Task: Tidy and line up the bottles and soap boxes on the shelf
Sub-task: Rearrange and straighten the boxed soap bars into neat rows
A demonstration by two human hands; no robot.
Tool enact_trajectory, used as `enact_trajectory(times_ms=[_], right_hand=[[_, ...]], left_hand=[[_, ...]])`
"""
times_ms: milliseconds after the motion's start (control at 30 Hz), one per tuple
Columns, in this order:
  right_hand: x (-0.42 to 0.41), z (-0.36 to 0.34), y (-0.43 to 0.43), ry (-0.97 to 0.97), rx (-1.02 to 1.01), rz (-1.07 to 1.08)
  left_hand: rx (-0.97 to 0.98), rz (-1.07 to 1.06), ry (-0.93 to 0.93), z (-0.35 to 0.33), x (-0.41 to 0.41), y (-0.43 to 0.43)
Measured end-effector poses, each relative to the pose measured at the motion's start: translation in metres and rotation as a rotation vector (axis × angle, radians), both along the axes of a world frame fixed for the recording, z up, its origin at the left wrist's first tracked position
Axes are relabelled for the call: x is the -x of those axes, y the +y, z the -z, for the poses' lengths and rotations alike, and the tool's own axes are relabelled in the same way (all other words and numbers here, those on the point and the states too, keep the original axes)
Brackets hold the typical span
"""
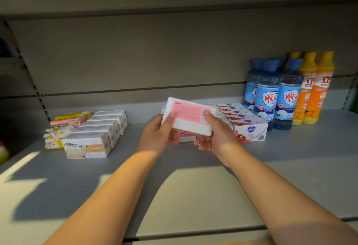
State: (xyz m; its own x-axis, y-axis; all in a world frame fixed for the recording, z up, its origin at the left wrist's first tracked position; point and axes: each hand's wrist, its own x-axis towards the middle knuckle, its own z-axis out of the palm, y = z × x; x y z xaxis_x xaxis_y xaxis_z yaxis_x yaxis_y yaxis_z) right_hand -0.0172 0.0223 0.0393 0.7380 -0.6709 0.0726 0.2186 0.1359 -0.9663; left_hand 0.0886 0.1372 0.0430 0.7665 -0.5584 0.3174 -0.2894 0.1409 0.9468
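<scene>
Pink-panel soap box (188, 115): white carton, pink label panel, black-and-white barcode at one end.
Pomegranate soap boxes (249, 128): white, red fruit print, blue shield logo, red strips along tops.
Cow soap boxes (87, 145): white, line-drawn cow, tan panel, grey dotted circles on ends.
Loose packets (70, 117): yellow and pink.
Blue bottles (268, 93): clear blue, blue caps, blue labels with red-and-white shield.
Orange bottles (315, 89): orange labels, yellow caps and bases.
Shelf (174, 186): plain grey, pale sunlit patches.
</scene>
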Motion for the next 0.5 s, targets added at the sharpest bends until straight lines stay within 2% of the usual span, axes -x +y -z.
enact_trajectory(times_ms=[133, 267, 367, 433, 500], right_hand=[[-0.001, 0.007, -0.003, 0.078, -0.131, -0.057], [-0.007, 0.015, -0.002, -0.077, -0.422, -0.209], [-0.011, 0.017, 0.0, -0.151, -0.456, -0.271], [-0.013, 0.016, 0.0, -0.193, -0.371, -0.202], [-0.012, 0.012, 0.002, -0.241, -0.164, -0.043]], left_hand=[[-0.02, -0.005, -0.264, 0.002, 0.017, -0.001], [-0.013, -0.09, -0.407, 0.003, 0.035, -0.001], [-0.031, -0.076, -0.543, 0.003, 0.039, 0.001], [0.068, -0.075, -0.443, 0.001, 0.039, 0.002], [0.238, -0.046, -0.178, -0.002, 0.038, 0.0]])
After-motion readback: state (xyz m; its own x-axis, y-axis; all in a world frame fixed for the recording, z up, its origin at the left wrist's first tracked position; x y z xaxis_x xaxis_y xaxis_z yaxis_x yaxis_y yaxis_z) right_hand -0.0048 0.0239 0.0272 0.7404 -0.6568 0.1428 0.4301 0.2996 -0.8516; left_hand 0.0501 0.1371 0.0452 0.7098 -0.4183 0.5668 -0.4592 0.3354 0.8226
